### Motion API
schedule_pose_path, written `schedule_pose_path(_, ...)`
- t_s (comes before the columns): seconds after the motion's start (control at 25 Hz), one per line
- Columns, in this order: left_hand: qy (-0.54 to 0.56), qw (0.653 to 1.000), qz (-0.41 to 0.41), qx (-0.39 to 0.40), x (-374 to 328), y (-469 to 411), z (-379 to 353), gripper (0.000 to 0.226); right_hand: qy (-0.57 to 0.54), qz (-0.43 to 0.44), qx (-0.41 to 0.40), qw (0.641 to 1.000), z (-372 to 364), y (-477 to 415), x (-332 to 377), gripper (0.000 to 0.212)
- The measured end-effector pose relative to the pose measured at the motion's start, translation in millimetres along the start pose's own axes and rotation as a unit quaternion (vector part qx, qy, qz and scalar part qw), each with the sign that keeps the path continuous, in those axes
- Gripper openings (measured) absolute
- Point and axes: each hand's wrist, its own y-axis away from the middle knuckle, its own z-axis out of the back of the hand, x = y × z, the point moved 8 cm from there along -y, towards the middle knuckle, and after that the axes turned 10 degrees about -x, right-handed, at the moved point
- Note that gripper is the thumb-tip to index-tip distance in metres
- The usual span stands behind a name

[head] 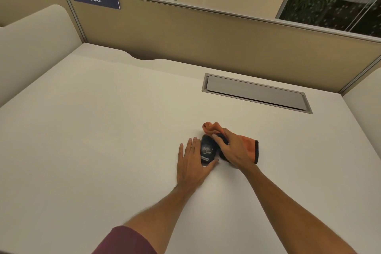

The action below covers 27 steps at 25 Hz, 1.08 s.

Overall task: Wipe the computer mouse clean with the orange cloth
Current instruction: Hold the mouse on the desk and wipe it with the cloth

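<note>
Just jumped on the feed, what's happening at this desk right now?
A person is cleaning a dark computer mouse on a pale desk. The left hand lies flat against the mouse's left side, steadying it. The right hand has its grip on a bunched orange cloth and presses it against the mouse's right side. A closed cable hatch sits farther back.

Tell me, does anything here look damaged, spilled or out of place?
Nothing stands out. The mouse sits on the desk, steadied by the left hand, while the right hand presses the orange cloth against it. No spills or damage show.
</note>
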Motion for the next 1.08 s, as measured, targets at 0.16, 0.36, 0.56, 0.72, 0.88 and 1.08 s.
schedule_pose_path(0.16, 0.005, 1.000, 0.000, -0.013, -0.7, -1.5, 2.0, 0.090, 0.038, 0.093, 0.023, 0.995, 0.8, 11.1, 13.1, 0.036)
schedule_pose_path(0.36, -0.003, 1.000, 0.000, -0.010, 0.1, -0.2, 1.3, 0.093, 0.039, 0.047, -0.002, 0.998, 11.3, 5.3, 1.7, 0.030)
schedule_pose_path(0.56, 0.000, 1.000, 0.008, 0.004, 1.8, -1.8, -0.7, 0.097, 0.060, 0.095, -0.037, 0.993, 33.6, 24.5, 7.3, 0.052)
schedule_pose_path(0.72, 0.001, 1.000, 0.008, -0.002, 0.8, -1.1, 1.6, 0.091, 0.092, 0.129, 0.041, 0.986, 27.5, 41.0, 11.5, 0.071)
schedule_pose_path(0.88, 0.004, 1.000, 0.004, -0.007, 0.2, 0.3, 1.9, 0.089, 0.132, 0.175, 0.118, 0.969, 10.5, 53.7, 7.4, 0.067)
schedule_pose_path(1.08, 0.001, 1.000, 0.005, -0.001, 1.3, 0.2, 2.5, 0.098, 0.132, 0.127, 0.067, 0.981, 27.9, 41.9, -0.1, 0.062)
